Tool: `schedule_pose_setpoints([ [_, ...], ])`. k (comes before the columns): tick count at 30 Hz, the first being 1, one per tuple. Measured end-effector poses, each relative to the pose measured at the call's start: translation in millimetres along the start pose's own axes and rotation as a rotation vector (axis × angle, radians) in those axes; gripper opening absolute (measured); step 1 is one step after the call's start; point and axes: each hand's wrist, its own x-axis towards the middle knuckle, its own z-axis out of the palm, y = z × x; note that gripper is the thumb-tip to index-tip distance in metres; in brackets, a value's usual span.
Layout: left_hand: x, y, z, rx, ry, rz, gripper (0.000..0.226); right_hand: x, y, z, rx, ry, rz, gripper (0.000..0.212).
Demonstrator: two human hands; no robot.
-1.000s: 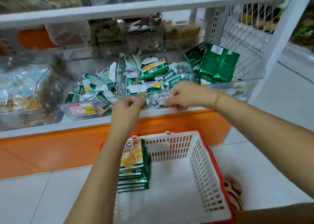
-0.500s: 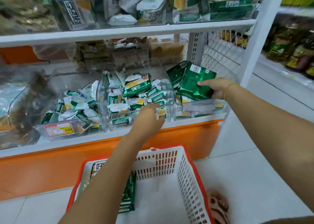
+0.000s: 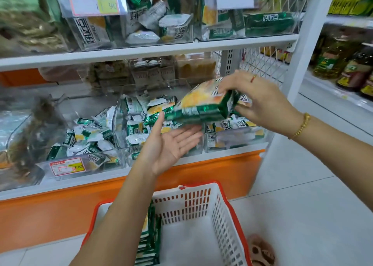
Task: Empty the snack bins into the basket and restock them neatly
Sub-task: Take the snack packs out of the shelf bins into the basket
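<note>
Green foil packs, gripped as a stack (image 3: 201, 108), hang over the lower shelf's clear bins (image 3: 121, 128) as a person clears snacks into a basket (image 3: 222, 215) on the floor. The right hand (image 3: 260, 102) clamps the stack's 3 o'clock end, fingers on top and thumb beneath. The left hand (image 3: 171, 144) lies open, palm up, just under its 9 o'clock end, seemingly ready to take the weight. The stack sits at 12 o'clock from the basket, well above it. More packs (image 3: 150, 243) stand on edge against the basket's 9 o'clock wall.

The packs look light, crinkly and slick, and their contents are probably brittle. Held by one end the stack may fan or slip, so a hold at both ends, or a palm beneath, seems safest.

Packs carry white Chinese characters, apparently "好吃点". A red-bordered tag (image 3: 67, 166) on the bin at 9 o'clock reads "7.80". Another tag (image 3: 92, 1) on the upper shelf is blurred, perhaps ending "90". Loose small packets fill the bins.
</note>
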Motion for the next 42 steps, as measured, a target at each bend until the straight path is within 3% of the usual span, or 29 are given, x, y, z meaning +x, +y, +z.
schedule_pose_setpoints([
  [3,-2.7,-3.7,9.3,-0.074,-0.079,-0.041,0.075,-13.4,-2.5,12.9,-0.068,-0.022,-0.204,0.028],
  [6,-1.4,-10.3,14.5,-0.020,-0.007,0.006,0.043,-21.5,7.3,29.7,-0.117,-0.071,-0.231,0.033],
  [10,-3.7,-2.5,8.4,0.093,0.116,0.054,0.023,-8.7,34.7,45.5,-0.002,-0.112,0.346,0.059],
  [14,-4.6,10.5,-1.9,0.117,0.185,0.122,0.018,8.7,90.0,70.6,0.169,-0.120,1.017,0.061],
  [16,-5.9,16.6,-7.3,0.121,0.186,0.138,0.018,16.3,110.5,86.3,0.265,-0.127,1.259,0.057],
  [20,-7.7,29.5,-19.1,0.086,0.207,0.144,0.023,29.3,138.9,117.3,0.602,-0.012,1.441,0.043],
  [22,-7.8,35.5,-22.0,0.050,0.216,0.164,0.023,33.7,162.6,133.0,0.671,0.028,1.477,0.053],
  [24,-7.1,40.0,-25.5,0.009,0.220,0.191,0.022,39.8,180.4,142.8,0.656,-0.018,1.490,0.070],
  [27,-7.6,43.5,-30.6,-0.008,0.223,0.197,0.025,53.5,174.5,142.7,0.691,-0.169,1.533,0.059],
  [30,-11.1,42.0,-31.4,0.018,0.218,0.162,0.028,63.9,147.0,126.9,0.690,-0.253,1.476,0.041],
  [32,-16.6,38.5,-28.1,0.009,0.222,0.142,0.026,64.3,122.3,113.5,0.435,-0.148,1.349,0.036],
  [36,-34.5,27.0,-15.9,-0.020,0.216,0.135,0.026,48.3,50.7,76.6,-0.206,-0.096,0.793,0.045],
  [39,-49.5,13.3,-12.2,-0.040,0.194,0.104,0.031,26.0,11.7,51.5,-0.326,-0.028,0.453,0.047],
  [42,-63.3,-5.2,-13.1,-0.074,0.205,0.036,0.041,5.7,-18.3,24.1,-0.293,0.127,0.171,0.045],
])
